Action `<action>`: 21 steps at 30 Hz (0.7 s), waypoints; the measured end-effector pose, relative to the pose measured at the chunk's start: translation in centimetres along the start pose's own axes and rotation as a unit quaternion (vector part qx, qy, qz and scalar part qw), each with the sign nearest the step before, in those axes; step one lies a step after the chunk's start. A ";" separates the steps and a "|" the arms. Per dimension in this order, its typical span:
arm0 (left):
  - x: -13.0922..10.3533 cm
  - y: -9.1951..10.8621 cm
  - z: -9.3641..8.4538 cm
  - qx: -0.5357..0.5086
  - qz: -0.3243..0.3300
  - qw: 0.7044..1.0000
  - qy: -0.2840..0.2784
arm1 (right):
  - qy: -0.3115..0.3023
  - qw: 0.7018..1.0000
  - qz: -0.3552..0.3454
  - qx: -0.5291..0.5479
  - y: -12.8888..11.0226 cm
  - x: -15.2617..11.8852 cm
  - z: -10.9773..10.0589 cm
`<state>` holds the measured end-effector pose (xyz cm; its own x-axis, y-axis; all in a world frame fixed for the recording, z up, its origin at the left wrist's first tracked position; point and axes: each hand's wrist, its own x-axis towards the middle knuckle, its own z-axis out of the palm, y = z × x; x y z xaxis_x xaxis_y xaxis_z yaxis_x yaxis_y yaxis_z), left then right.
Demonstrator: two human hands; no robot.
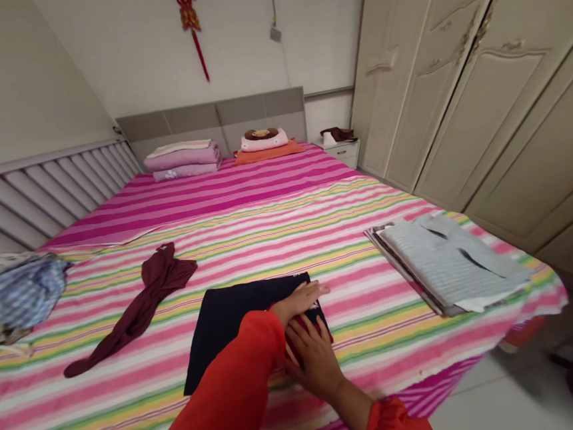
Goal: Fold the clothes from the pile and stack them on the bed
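Note:
A dark navy garment (226, 324), folded flat with straight edges, lies on the striped bed sheet in front of me. My left hand (301, 299) rests palm down across its right part, fingers stretched out. Just below, my right hand (315, 360) presses flat on a dark red part of the cloth, with its fingers spread. Both hands hide much of that right end. To the left, a maroon garment (148, 301) lies long and crumpled.
A stack of folded clothes (451, 261) with a light grey top piece sits on the right. Blue checked clothes (22, 288) are heaped at the left edge. Folded purple bedding (184, 158) and a pink pillow (263, 141) stand by the headboard. A wardrobe (496, 89) lines the right side.

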<state>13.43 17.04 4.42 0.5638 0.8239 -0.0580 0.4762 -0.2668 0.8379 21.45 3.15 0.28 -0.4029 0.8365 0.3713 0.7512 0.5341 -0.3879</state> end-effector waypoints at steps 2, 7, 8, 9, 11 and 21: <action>-0.8 0.5 0.1 -0.018 -0.012 0.997 0.072 | 0.007 1.000 -0.006 -0.003 0.1 -0.1 0.0; -6.7 -0.6 1.0 0.019 -0.054 0.972 0.228 | 0.017 0.999 0.010 0.045 -0.6 -0.2 -0.4; -7.8 -1.0 1.2 0.050 -0.065 0.967 0.242 | 0.024 0.998 0.026 0.061 -0.8 -0.1 -0.5; -8.7 -1.4 1.3 0.087 -0.075 0.962 0.248 | 0.036 0.995 0.046 0.077 -1.0 0.1 -0.6; -9.5 -1.8 1.1 0.164 -0.084 0.952 0.244 | 0.068 0.989 0.088 0.100 -1.4 1.0 -0.7; -7.1 -2.1 0.2 0.304 -0.168 0.910 0.225 | -0.051 0.982 0.182 -0.023 3.3 8.6 -0.3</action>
<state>8.54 11.64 2.96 0.0488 0.9950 0.0877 0.9332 -0.0767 0.3512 20.60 12.13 2.43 -0.1520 0.9802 0.1269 0.8773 0.1929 -0.4396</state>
